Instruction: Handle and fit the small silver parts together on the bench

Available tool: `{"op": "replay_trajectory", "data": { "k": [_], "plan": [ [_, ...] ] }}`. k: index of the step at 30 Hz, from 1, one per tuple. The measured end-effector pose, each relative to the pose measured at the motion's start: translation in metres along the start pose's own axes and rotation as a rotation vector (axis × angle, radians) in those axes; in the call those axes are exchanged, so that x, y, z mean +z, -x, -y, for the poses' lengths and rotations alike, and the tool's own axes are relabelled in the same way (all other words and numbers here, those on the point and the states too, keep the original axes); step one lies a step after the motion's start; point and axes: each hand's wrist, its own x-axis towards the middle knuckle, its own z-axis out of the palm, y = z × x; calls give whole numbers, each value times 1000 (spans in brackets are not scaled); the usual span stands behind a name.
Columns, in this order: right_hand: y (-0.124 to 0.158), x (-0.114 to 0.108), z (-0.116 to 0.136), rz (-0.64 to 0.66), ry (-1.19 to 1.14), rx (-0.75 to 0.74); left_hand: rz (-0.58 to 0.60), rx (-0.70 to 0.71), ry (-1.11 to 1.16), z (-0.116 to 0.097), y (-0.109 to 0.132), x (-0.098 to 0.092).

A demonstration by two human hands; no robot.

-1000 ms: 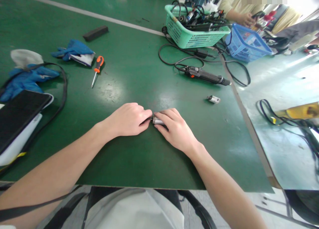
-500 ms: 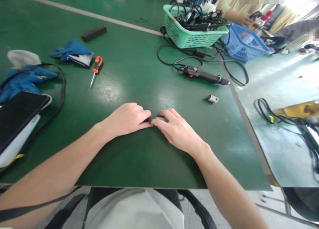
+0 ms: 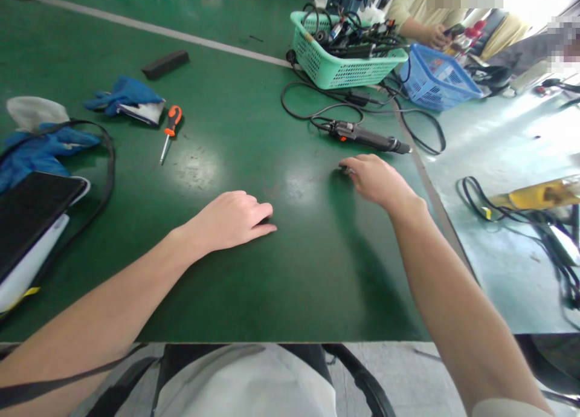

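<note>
My left hand (image 3: 238, 220) rests on the green table with its thumb stretched out and apart from the curled index finger. Nothing shows clearly between them, and the other fingertips are hidden beneath the hand. Farther out to the right, my right hand (image 3: 378, 178) is closed on a small silvery metal part (image 3: 348, 170), whose end peeks out at the fingertips. Most of that part is covered by the fingers. Just beyond this hand lies a black electric screwdriver (image 3: 367, 136) with its cord.
An orange-handled screwdriver (image 3: 170, 127), blue gloves (image 3: 129, 96) and a dark block (image 3: 165, 64) lie left. A phone (image 3: 40, 214) is at the left edge. A green basket of cables (image 3: 347, 72) and a blue basket (image 3: 435, 81) stand at back, near another person's hand (image 3: 437, 37).
My right hand has moved away from my left, outward and right. The small silver cylinder lying there earlier no longer shows. My left hand has stayed in place.
</note>
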Motion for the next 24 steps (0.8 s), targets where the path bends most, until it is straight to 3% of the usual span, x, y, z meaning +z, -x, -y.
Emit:
{"op": "replay_trajectory", "data": {
  "k": [6,10,13,18,24],
  "plan": [
    [-16,3,-58,-31,-58,12,-11,2,-5,1,0,2],
    [6,7,-79,-83,-167,108,-17,13,-17,2,-1,4],
    [27,19,-76,-183,-248,186,-16,11,-18,2,-1,5],
    [51,35,-24,-304,-260,238,2,1,-28,0,-1,4],
    [45,37,93,-335,-354,91,-6,-3,-31,-3,0,2]
  ]
}}
